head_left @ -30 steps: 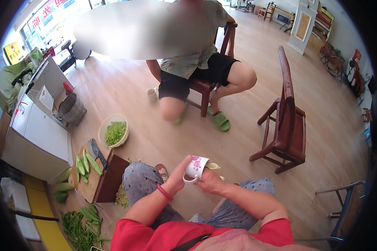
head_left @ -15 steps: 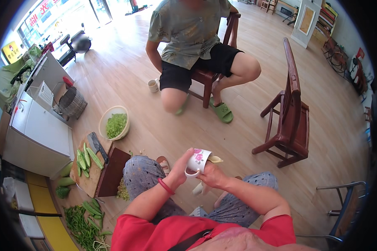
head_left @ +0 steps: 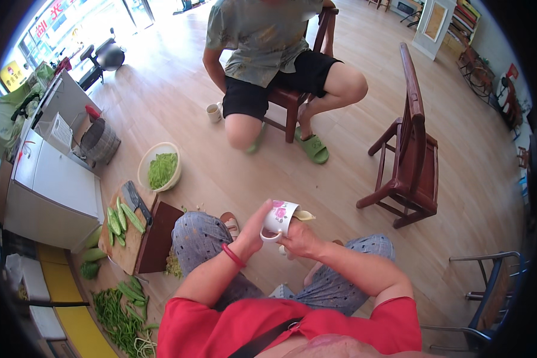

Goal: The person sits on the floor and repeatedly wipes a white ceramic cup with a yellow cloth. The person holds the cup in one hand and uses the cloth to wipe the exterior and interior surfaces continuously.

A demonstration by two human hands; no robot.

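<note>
A: What is held, and where?

B: A white mug with pink flowers (head_left: 278, 216) is held over the lap, at the middle of the view. The left hand (head_left: 253, 230) is closed around its side and handle, the thumb laid up the wall. The right hand (head_left: 298, 238) is closed beneath the base, and something pale yellow (head_left: 304, 215) is seen at the rim at 3 o'clock of the mug; what it is cannot be told.

A: What has changed over the last second?

B: Very little with the mug: it is kept between both hands at the same spot above the knees, and tipped slightly toward 3 o'clock. Mostly the view itself has been lowered. It is judged that the handling of the mug is carried on rather than finished.

A: And around it?

B: At 9 o'clock a chopping board (head_left: 125, 238) with cut cucumbers and a cleaver (head_left: 134, 200) is laid on the floor. At 10 o'clock a bowl of green shreds (head_left: 160, 167) is set. At 12 o'clock another person (head_left: 268, 53) is seated on a wooden chair, a small cup (head_left: 213, 111) by the foot. At 2 o'clock an empty dark wooden chair (head_left: 409, 149) is stood.
</note>
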